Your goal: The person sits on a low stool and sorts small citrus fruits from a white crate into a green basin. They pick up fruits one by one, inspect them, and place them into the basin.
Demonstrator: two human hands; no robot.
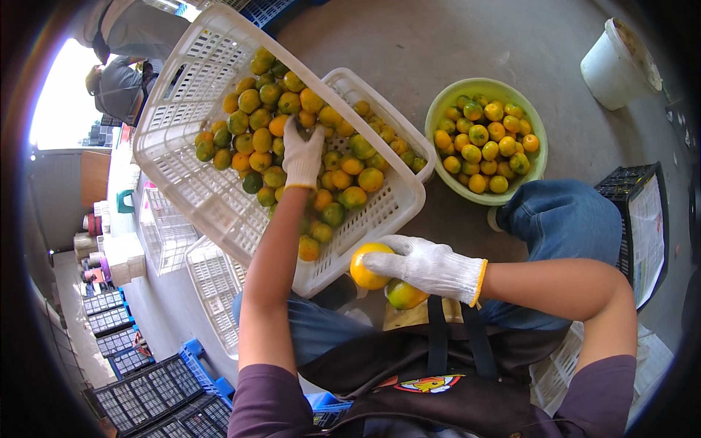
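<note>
My right hand [419, 265], in a white knit glove with a yellow cuff edge, holds a yellow-orange tangerine [361, 272] between thumb and fingers. A second, green-and-orange tangerine [405, 295] sits under the same hand, against the palm side. My left hand [303, 153], gloved alike, reaches down into a tilted white plastic crate [181, 126]. Its fingers are spread over the fruit, beside an orange tangerine [278, 125]; nothing shows clearly gripped. Many green and orange tangerines [262, 140] lie in the crate, some hidden by my left forearm.
A light green basin [431, 123] of tangerines stands on the concrete floor at the right. Behind the tilted crate is another white crate [421, 143] holding fruit. A white bucket [608, 71] and a black crate [613, 189] stand farther right. Another person [118, 90] is at upper left.
</note>
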